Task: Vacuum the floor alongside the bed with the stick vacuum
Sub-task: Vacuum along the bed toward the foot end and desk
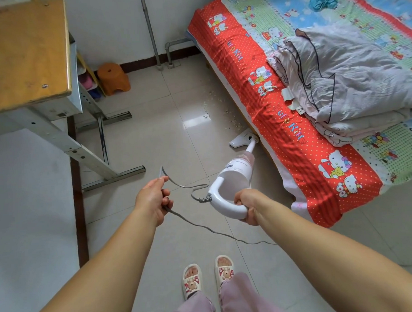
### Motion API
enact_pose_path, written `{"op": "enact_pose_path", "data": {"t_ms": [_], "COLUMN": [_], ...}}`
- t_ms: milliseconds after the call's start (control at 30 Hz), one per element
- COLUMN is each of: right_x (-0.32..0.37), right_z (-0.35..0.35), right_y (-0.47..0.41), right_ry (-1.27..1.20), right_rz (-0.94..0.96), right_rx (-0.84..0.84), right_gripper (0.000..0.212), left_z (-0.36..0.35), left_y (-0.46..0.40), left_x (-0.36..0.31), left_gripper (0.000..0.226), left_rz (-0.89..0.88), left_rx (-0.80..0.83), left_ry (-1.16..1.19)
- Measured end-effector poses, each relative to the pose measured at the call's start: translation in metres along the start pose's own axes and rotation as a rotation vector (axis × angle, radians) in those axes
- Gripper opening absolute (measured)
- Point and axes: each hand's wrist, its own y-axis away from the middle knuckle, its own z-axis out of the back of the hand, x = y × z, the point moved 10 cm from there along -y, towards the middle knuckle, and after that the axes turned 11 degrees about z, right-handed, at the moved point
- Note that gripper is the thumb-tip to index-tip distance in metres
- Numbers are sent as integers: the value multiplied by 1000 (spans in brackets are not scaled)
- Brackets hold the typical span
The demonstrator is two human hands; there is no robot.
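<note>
Hands (pixel 246 204) (curled) on glossy vacuum (pixel 234 175)

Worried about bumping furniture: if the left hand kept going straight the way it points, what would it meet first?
Probably the desk's foot bar on the floor beyond the left hand; depth is unclear.

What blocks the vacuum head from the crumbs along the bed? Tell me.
Nothing visible. The vacuum head sits on bare tile at the bed edge, with the crumbs just ahead. The left hand holds the cord clear, behind the head.
</note>
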Motion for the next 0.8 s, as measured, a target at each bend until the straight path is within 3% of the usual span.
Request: {"op": "enact_pose_path", "data": {"t_ms": [167,300,800], "right_x": [1,3,25], "right_z": [17,16,5], "right_y": [9,23,7], "right_ry": [139,101,-230], "right_rz": [-5,-8,-13], "right_rx": [19,80,114], "right_gripper": [32,12,13], "left_z": [-4,-14,-35], "left_y": [2,7,11], "left_x": [3,6,0], "left_gripper": [18,19,20], "left_rz": [6,0,-35], "left_rx": [-7,-6,-15], "left_ry": [10,6,49]}}
